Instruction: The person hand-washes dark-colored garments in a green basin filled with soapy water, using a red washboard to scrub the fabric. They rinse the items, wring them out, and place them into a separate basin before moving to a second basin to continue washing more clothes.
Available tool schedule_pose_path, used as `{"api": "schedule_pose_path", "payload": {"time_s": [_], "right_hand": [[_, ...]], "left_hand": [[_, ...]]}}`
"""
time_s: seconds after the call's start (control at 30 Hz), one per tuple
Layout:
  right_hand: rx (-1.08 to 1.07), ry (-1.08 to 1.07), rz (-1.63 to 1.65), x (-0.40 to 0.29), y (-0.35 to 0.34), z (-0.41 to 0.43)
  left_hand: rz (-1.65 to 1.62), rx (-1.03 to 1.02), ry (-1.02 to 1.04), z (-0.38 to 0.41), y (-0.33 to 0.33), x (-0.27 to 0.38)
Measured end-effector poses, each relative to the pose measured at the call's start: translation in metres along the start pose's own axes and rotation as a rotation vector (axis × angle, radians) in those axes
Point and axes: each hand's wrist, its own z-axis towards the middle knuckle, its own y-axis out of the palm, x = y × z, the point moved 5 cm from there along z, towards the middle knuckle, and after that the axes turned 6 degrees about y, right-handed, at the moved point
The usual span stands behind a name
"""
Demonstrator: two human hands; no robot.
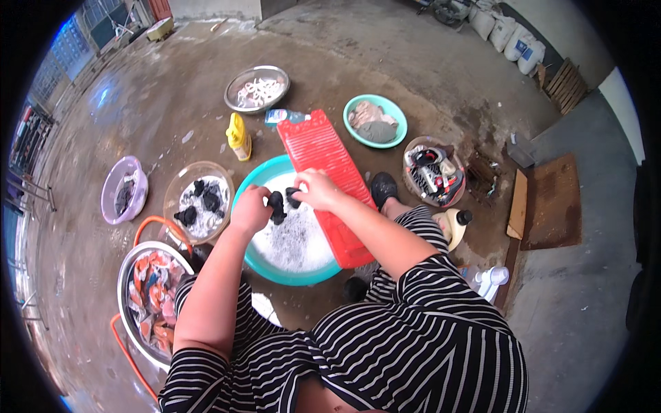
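A turquoise plastic basin (285, 279) stands before me with grey-flecked white suds (297, 242) in it. Over the suds, my left hand (251, 208) pinches a dark, wet, bunched cloth (277, 207), perhaps a sock. Close beside it, my right hand (317, 189) grips a second dark bunched cloth (293, 198); the two pieces look apart. A red plastic washboard (323, 149) leans across the basin's right side, and my right forearm passes over it. To the left, a tan translucent basin (170, 180) holds several black bunched cloths (210, 201) among suds.
Around me stand a metal bowl of white strips (258, 92), a mint basin of cloths (377, 124), a basket of shoes (434, 173), a lilac basin (116, 211) and a metal basin (124, 289) of orange-and-white cloths. A yellow bottle (239, 138) and an orange hose (126, 340) are nearby.
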Motion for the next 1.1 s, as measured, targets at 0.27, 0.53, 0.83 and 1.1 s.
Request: {"api": "schedule_pose_path", "payload": {"time_s": [0.27, 0.53, 0.83, 1.1], "right_hand": [[-0.237, -0.186, 0.8, -0.037, 0.002, -0.014], [0.322, -0.032, 0.843, -0.013, -0.002, -0.003], [0.12, -0.088, 0.907, -0.052, 0.022, -0.027], [0.084, 0.487, 1.111, -0.032, 0.032, -0.027]], "left_hand": [[-0.652, 0.238, -0.073, 0.01, 0.024, -0.012], [-1.107, 0.1, -0.645, -0.008, 0.043, 0.002], [-1.588, 0.059, -0.511, 0.006, 0.05, -0.007], [-1.405, 0.071, -0.515, -0.004, 0.047, 0.005]]}}
